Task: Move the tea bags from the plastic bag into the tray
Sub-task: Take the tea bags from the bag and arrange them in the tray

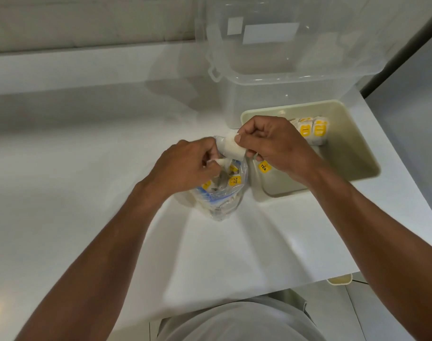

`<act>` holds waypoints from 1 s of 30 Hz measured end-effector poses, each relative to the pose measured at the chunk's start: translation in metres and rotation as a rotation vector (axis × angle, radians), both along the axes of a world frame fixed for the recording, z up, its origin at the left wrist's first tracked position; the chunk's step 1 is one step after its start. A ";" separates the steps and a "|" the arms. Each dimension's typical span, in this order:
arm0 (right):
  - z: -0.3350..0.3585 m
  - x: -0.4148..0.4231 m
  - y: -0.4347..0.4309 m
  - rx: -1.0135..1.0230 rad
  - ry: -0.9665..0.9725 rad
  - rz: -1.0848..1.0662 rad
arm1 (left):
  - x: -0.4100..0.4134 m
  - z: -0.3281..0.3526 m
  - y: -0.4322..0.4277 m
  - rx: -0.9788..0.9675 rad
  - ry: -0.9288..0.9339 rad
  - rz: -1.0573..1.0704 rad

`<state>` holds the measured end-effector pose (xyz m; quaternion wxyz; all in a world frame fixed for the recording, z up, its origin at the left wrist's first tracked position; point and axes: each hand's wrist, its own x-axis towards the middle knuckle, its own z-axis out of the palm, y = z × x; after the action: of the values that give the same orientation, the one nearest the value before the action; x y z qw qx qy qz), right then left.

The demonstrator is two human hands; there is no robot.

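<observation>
Tea bag (pixel 231 146), pinched in my right hand (pixel 271 143), hangs over the plastic bag (pixel 220 200); the tray (pixel 352 114) lies just right (that hand's side). My left hand (pixel 185 166) grips the plastic bag at its mouth.

The bag (pixel 220 200) stands on the counter (pixel 87 168), just left of the tray (pixel 345 156). The bin (pixel 283 89) stands directly behind the tray. A row of tea bags (pixel 313 130) lies in the tray's rear part. The left hand (pixel 185 168) grips the bag's mouth. The right hand (pixel 276 146), above the tray's left rim, holds one tea bag (pixel 232 147) over the bag.
</observation>
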<state>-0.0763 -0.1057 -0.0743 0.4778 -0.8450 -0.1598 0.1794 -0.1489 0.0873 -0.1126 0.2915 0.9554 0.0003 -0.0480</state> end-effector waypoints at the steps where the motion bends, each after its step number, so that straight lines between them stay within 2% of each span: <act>1: 0.000 0.000 -0.001 0.022 0.029 0.003 | 0.001 0.005 0.003 -0.062 0.013 0.013; 5: 0.002 0.000 -0.001 0.077 0.061 0.011 | 0.004 0.023 0.012 -0.226 0.046 0.049; 9: 0.003 0.000 -0.002 0.085 0.099 0.033 | 0.006 0.028 0.016 -0.304 0.039 0.063; 14: 0.007 -0.006 -0.004 0.071 0.290 0.207 | 0.010 0.024 0.018 -0.399 0.099 0.102; 18: 0.004 -0.010 -0.005 0.052 0.249 0.184 | 0.009 0.021 0.021 -0.403 0.127 0.111; 22: 0.010 -0.017 -0.006 0.068 0.330 0.335 | 0.005 0.024 0.020 -0.404 0.149 0.126; 26: 0.004 -0.010 -0.003 0.041 0.092 0.180 | 0.000 0.039 0.014 -0.639 0.265 0.078; 30: 0.009 -0.010 -0.003 0.134 0.227 0.208 | 0.003 0.043 0.017 -0.563 0.239 0.121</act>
<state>-0.0864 -0.1087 -0.0653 0.5271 -0.7644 -0.2030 0.3109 -0.1456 0.1044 -0.0694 0.5451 0.8228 0.0782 -0.1405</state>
